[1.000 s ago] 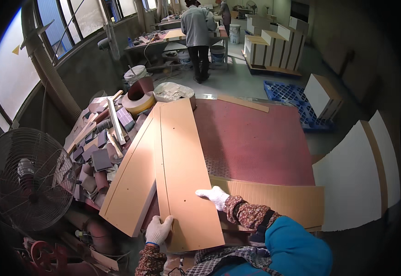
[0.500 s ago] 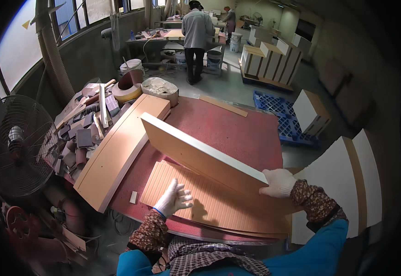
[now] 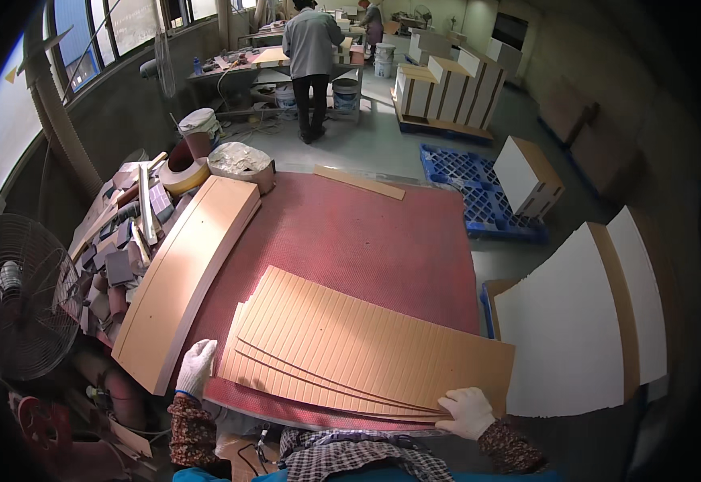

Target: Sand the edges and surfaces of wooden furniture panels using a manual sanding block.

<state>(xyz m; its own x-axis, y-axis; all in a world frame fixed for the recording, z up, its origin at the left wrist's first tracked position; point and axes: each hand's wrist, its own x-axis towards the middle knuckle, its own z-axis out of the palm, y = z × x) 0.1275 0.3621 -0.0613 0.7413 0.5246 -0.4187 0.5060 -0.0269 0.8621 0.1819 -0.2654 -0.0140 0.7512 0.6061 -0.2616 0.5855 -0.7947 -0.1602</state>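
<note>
Both hands wear white knitted gloves. My left hand (image 3: 197, 369) is at the table's near left edge, beside the stack's left end. Its fingers look curled together, and whatever they may hold is hidden. At the near right corner of a tan grooved board (image 3: 374, 341), my right hand (image 3: 467, 412) has its fingers bent over the edge. This board lies flat, grooved face up and slightly askew, on other grooved boards (image 3: 286, 379) whose edges show beneath it. All rest on the red textured tabletop (image 3: 358, 233).
A long tan panel (image 3: 185, 269) lies along the table's left side. Beyond it are sanding blocks and scraps (image 3: 117, 265), then a caged fan (image 3: 25, 297). White panels (image 3: 563, 321) stand at right. A blue pallet (image 3: 483, 197) and a person (image 3: 312, 64) are farther off.
The board held tilted on edge in my right hand now lies flat on the stack, grooves up. My left hand has moved left to the table edge, and the small white piece there no longer shows.
</note>
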